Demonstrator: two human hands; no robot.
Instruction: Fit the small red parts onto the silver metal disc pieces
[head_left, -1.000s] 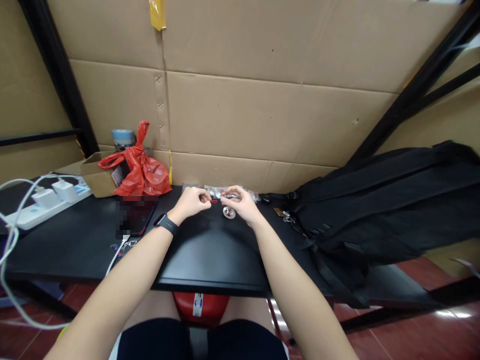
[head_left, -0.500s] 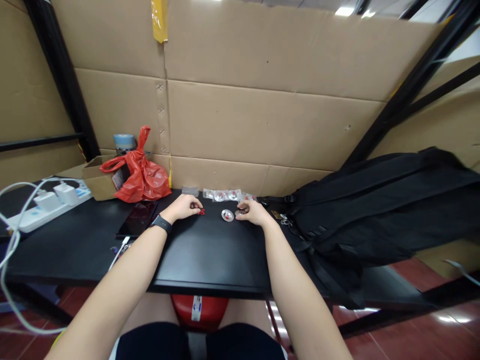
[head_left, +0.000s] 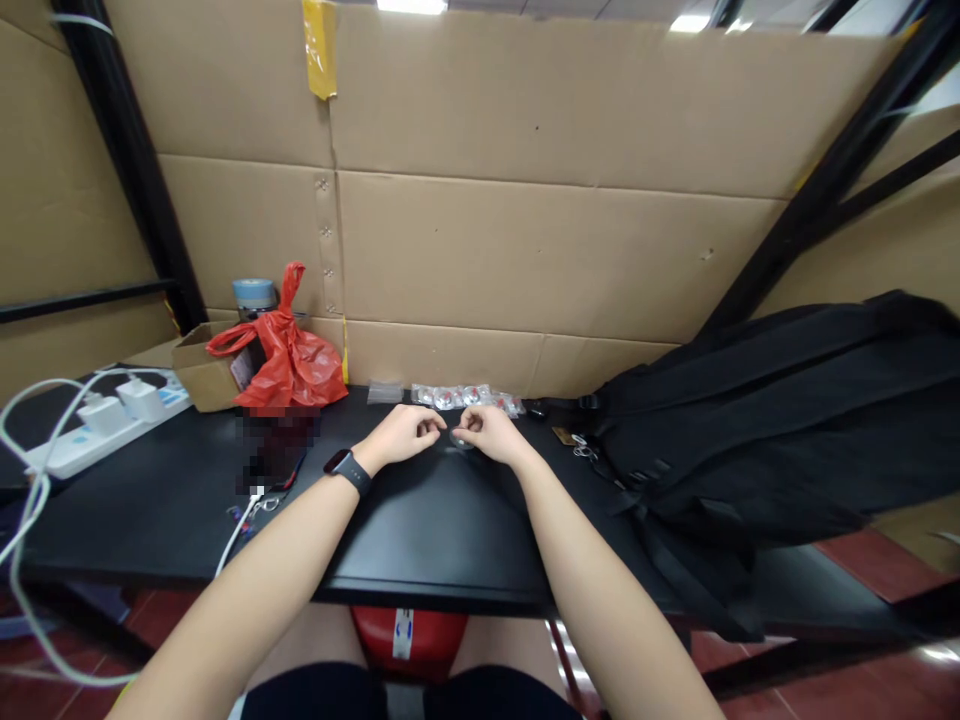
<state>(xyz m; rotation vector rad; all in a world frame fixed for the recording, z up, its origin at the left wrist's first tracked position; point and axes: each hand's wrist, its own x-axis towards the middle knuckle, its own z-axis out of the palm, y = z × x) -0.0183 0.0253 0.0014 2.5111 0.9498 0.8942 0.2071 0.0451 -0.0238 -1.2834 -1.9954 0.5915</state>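
My right hand (head_left: pixel 487 434) has its thumb and fingers pinched on a small clear round disc (head_left: pixel 460 442), whose edge shows below the fingertips. Just left of it, my left hand (head_left: pixel 409 434) is closed, with thumb and fingertips drawn together. Whatever it may hold is too small to make out. Both hands are low over the black table (head_left: pixel 442 530), with their fingertips close together. Behind them, along the cardboard, lies a row of clear packets (head_left: pixel 450 397) with round silvery and red pieces inside. A stack of clear bags (head_left: pixel 385 392) lies left of the row.
A black backpack (head_left: pixel 772 430) covers the right side, with keys (head_left: pixel 583 447) beside it. At left are a red plastic bag (head_left: pixel 289 360), a cardboard box (head_left: pixel 206 370), a power strip (head_left: pixel 82 440) and a white cable (head_left: pixel 238 530). A cardboard wall (head_left: pixel 480 250) closes the back.
My left hand has moved right, and the red cord seen at its fingertips no longer shows. My right hand has shifted slightly left, over where the disc with the red centre lay.
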